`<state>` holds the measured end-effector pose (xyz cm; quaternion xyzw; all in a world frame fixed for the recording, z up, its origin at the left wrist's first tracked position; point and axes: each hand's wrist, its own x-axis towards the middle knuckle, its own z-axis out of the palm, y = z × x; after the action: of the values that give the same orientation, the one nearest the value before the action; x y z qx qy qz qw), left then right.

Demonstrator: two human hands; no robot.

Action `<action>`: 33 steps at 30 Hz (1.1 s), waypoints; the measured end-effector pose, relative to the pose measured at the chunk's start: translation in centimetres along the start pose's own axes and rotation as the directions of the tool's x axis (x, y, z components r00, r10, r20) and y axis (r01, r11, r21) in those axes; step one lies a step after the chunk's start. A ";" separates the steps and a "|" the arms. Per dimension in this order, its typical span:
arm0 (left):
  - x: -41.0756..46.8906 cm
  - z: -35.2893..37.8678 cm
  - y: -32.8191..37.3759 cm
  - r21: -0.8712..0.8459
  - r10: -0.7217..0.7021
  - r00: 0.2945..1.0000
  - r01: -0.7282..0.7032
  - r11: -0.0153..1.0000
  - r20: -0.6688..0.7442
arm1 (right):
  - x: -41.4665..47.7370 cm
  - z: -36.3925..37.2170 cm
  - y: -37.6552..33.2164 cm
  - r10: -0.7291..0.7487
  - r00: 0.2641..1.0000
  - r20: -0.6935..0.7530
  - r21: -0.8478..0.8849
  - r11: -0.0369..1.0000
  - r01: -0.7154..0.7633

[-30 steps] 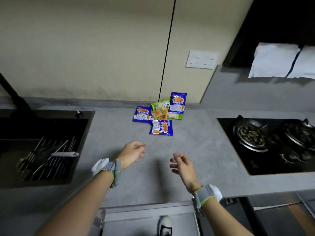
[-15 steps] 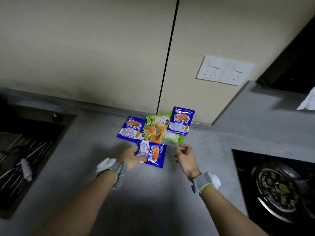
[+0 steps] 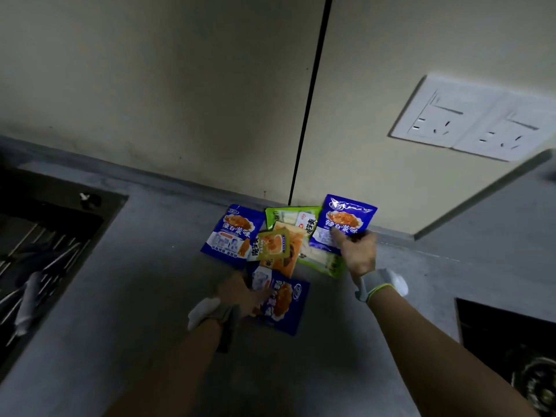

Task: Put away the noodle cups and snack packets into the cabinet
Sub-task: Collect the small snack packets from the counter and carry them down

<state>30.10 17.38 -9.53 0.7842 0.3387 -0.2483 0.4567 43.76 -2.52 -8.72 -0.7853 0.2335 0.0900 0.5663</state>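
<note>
Several snack packets lie in a heap on the grey counter [image 3: 150,296] against the wall. My left hand [image 3: 240,294] grips the left edge of the nearest blue packet [image 3: 285,302]. My right hand [image 3: 358,251] holds the lower edge of the blue packet at the back right [image 3: 346,221], which leans on the wall. Another blue packet [image 3: 231,233] lies at the left of the heap. A green packet [image 3: 296,218] and small orange packets [image 3: 279,248] sit in the middle. No noodle cups or cabinet are in sight.
A dark sink [image 3: 36,251] with utensils in a rack lies at the left. A black gas hob [image 3: 511,350] is at the lower right. A double wall socket [image 3: 472,118] sits above the counter. A raised grey ledge [image 3: 496,212] runs at the right.
Both hands reached forward into the heap. My left hand took hold of the near blue packet and my right hand closed on the back right blue packet. The view moved closer.
</note>
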 end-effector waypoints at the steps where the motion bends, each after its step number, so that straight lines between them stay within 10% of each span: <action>1: 0.1 -0.3 -0.1 -0.033 0.006 1.000 -0.005 0.999 0.030 | 0.0 0.3 0.1 0.001 1.000 -0.011 -0.009 1.000 -0.001; 12: -0.1 -5.7 0.2 -0.403 0.081 0.997 -0.077 0.912 -0.007 | -3.7 -1.4 0.4 -0.149 0.984 0.101 0.082 0.987 0.141; 20: 2.6 -8.7 1.5 -0.545 -0.002 0.978 -0.114 0.830 -0.209 | -3.0 -0.2 0.9 -0.176 0.919 0.353 -0.334 0.893 0.300; 27: 4.9 -9.3 2.2 0.033 0.055 0.895 -0.045 0.998 -0.442 | -3.7 3.5 0.1 -0.202 0.930 0.307 -0.654 0.665 0.360; 33: 6.8 -9.9 2.2 0.268 0.160 0.969 -0.106 0.957 -0.188 | -3.4 4.7 -0.7 -0.096 0.991 0.098 -0.613 0.778 0.136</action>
<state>37.01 27.43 -8.53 0.8794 0.2958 -0.1751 0.3293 41.72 2.99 -8.34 -0.9371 0.1249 0.1504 0.2893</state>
